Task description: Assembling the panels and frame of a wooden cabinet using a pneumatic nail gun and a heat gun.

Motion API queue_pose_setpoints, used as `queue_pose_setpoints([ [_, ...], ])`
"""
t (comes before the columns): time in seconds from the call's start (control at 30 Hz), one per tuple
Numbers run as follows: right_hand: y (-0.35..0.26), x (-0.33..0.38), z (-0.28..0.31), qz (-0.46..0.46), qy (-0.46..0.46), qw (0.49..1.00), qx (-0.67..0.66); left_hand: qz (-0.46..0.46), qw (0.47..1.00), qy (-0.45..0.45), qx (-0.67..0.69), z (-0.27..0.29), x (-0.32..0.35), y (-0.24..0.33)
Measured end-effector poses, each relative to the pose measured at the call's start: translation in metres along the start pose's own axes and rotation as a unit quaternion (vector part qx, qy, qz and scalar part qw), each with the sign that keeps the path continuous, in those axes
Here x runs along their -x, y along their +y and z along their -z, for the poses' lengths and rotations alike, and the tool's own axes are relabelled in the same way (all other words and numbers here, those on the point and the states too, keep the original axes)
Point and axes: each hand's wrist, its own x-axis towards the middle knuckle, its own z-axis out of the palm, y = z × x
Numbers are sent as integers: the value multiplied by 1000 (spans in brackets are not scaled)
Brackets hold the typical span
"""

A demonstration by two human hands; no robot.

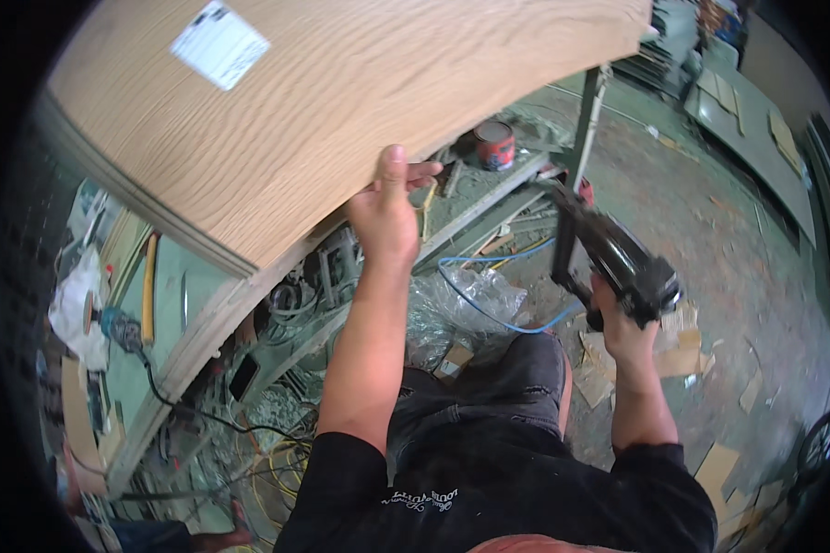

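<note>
Angle grinder (pixel 115 324): lying on the green bench (pixel 171 304) at far left, cord trailing off. Wood panel (pixel 341 101): raised above the bench, tilted; my left hand (pixel 385 217) has its grip closed on the near edge, thumb on top, to steady it. Nail gun (pixel 618 258): my right hand (pixel 622 327), fist tight around the handle, keeps it low, nose toward the panel's underside; blue hose (pixel 489 313) hangs slack.

left hand (pixel 385 214) gripping the edge of a big oak-veneer panel (pixel 341 101) with a white label (pixel 219 43), right hand (pixel 622 324) wrapped round a black nail gun (pixel 618 258), blue air hose (pixel 489 295) trailing off, red can (pixel 494 145) on the messy bench (pixel 489 207), angle grinder (pixel 118 327) off left
</note>
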Motion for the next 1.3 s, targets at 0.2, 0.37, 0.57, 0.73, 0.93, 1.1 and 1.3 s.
queue_pose_setpoints([
  [0.2, -21, -49, -43, 181, 20, 982, 44, 11, 999, -32, -35, 0, -8, -1],
  [0.37, -43, -72, -66, 130, -2, 990, -63, -15, 998, -55, 4, -2, -10, -5],
  [0.57, -37, -80, -69, 153, 9, 988, -24, -34, 997, -63, 16, -3, -10, -4],
  [0.73, -37, -84, -71, 139, 5, 988, -63, -53, 996, -65, 16, -3, -10, -8],
  [0.93, -38, -87, -70, 136, 0, 989, -62, -63, 995, -75, 17, -1, -11, -9],
  [1.1, -39, -85, -68, 123, 2, 992, -24, -66, 995, -79, 11, 0, -12, -8],
  [1.3, -41, -85, -70, 129, 16, 991, -33, -72, 994, -82, 2, 0, -12, -8],
])
